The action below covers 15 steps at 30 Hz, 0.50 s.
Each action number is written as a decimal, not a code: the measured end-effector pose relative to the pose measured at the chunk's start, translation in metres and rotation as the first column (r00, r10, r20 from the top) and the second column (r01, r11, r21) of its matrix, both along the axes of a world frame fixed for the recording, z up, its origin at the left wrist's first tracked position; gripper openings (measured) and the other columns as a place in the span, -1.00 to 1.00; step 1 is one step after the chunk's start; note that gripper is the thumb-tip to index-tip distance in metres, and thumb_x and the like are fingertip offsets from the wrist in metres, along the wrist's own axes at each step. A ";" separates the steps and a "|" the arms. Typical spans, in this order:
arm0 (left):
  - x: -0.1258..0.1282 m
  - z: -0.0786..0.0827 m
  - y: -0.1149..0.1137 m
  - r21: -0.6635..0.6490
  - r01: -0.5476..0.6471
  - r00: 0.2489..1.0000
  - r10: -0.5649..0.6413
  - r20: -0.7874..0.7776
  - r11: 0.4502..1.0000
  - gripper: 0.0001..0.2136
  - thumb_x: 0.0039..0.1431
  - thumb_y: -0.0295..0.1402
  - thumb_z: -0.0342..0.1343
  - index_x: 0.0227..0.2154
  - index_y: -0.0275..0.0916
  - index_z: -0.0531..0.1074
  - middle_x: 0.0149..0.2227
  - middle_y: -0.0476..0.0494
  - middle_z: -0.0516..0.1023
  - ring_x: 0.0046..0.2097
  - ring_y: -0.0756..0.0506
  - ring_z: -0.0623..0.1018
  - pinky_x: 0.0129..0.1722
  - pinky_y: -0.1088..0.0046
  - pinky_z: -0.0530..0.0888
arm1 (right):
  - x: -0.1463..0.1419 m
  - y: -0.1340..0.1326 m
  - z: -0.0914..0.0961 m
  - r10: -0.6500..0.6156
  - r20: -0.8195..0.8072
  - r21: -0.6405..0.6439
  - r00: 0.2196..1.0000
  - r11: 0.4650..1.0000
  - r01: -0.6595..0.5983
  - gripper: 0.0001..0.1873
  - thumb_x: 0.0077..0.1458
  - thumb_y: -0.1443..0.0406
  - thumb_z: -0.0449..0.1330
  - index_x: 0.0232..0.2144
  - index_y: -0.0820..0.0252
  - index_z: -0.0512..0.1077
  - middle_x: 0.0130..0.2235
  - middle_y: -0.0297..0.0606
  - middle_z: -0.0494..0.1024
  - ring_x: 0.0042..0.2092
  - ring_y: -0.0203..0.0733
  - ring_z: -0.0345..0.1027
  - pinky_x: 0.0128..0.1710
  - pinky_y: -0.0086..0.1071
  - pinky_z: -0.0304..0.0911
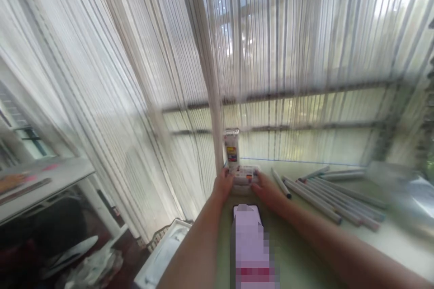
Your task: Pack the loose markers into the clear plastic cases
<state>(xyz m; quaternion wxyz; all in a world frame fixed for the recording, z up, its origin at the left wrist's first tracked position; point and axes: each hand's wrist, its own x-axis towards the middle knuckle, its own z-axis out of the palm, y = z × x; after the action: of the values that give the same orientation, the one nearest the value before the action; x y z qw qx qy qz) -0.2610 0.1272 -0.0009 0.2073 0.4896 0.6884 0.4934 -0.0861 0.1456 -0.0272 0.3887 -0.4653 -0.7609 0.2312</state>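
Observation:
My left hand (224, 183) and my right hand (261, 184) grip the two ends of a small white printed box (243, 176) lying at the far side of the table. Both hands have their fingers closed on its sides. Just behind, a taller white box (232, 142) with a yellow, red and blue label stands upright. In front of my hands lies a phone-like item (247, 226) with a dark rim, its lower part blurred by coarse pixels. Motion blur hides what is printed on the boxes.
Several grey markers (325, 196) lie loose on the pale green table (298, 257) right of my hands. Beyond them is a shiny clear plastic wrap (412, 198). Sheer curtains (179, 76) hang behind. A white-topped desk (47, 180) stands left, with a white tray (162, 253) lower down.

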 end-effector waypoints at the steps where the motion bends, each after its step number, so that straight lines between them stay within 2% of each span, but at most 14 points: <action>1: 0.002 0.003 -0.002 -0.022 0.019 0.999 -0.019 -0.035 1.000 -0.65 0.10 -0.41 0.12 -0.02 -0.37 0.44 0.01 -0.32 0.53 0.06 -0.18 0.50 0.05 0.36 0.39 | -0.001 -0.001 0.001 0.000 -0.005 -0.031 1.000 1.000 0.000 -0.29 0.01 0.29 0.07 0.21 0.47 0.18 0.20 0.11 0.32 0.24 0.04 0.19 0.26 -0.14 0.06; 3: 0.005 0.008 -0.007 -0.073 0.037 0.990 -0.047 -0.132 0.997 -0.57 0.09 -0.42 0.11 0.05 -0.39 0.38 0.06 -0.35 0.49 0.08 -0.19 0.48 0.07 0.36 0.37 | -0.001 -0.003 0.004 -0.008 -0.008 -0.047 1.000 0.999 0.008 -0.26 0.04 0.31 0.03 0.26 0.50 0.06 0.24 0.10 0.25 0.27 -0.01 0.13 0.27 -0.17 0.02; 5: 0.007 0.013 -0.012 -0.101 0.050 0.985 -0.066 -0.162 0.994 -0.53 0.06 -0.47 0.11 0.09 -0.41 0.35 0.07 -0.37 0.48 0.08 -0.21 0.48 0.07 0.35 0.37 | 0.000 -0.006 0.009 -0.009 0.017 -0.052 1.000 0.999 0.010 -0.24 0.05 0.35 0.00 0.29 0.52 -0.02 0.26 0.10 0.22 0.28 -0.03 0.10 0.28 -0.19 0.01; 7: 0.008 0.015 -0.016 -0.103 0.059 0.980 -0.077 -0.183 0.993 -0.52 0.02 -0.52 0.09 0.08 -0.37 0.36 0.06 -0.32 0.49 0.08 -0.20 0.48 0.07 0.37 0.37 | 0.002 -0.008 0.012 -0.012 0.061 -0.056 0.998 0.998 0.015 -0.23 0.03 0.39 0.01 0.29 0.56 -0.03 0.21 0.12 0.30 0.26 0.00 0.14 0.26 -0.18 0.04; 11: 0.006 0.013 -0.016 -0.080 0.058 0.963 -0.077 -0.260 0.995 -0.51 0.02 -0.56 0.03 0.08 -0.35 0.36 0.06 -0.30 0.49 0.08 -0.19 0.48 0.09 0.37 0.36 | 0.005 -0.010 0.013 -0.029 0.136 -0.041 0.990 0.999 0.034 -0.20 -0.03 0.44 0.06 0.28 0.57 0.01 0.05 0.16 0.48 0.18 0.11 0.26 0.20 -0.13 0.12; 15: 0.005 0.007 -0.012 -0.029 0.105 0.966 -0.109 -0.236 0.994 -0.51 0.02 -0.55 0.01 0.08 -0.34 0.35 0.06 -0.28 0.49 0.07 -0.18 0.48 0.09 0.36 0.36 | 0.007 -0.012 0.011 -0.041 0.177 0.069 0.983 0.997 0.029 -0.26 -0.09 0.40 0.14 0.20 0.47 0.19 0.13 0.13 0.39 0.18 0.11 0.25 0.19 -0.14 0.13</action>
<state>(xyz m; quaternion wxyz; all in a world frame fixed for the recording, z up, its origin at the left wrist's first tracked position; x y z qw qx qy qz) -0.2561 0.1150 0.0057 0.1537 0.5800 0.6846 0.4139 -0.0796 0.1337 -0.0162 0.3382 -0.4843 -0.7915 0.1567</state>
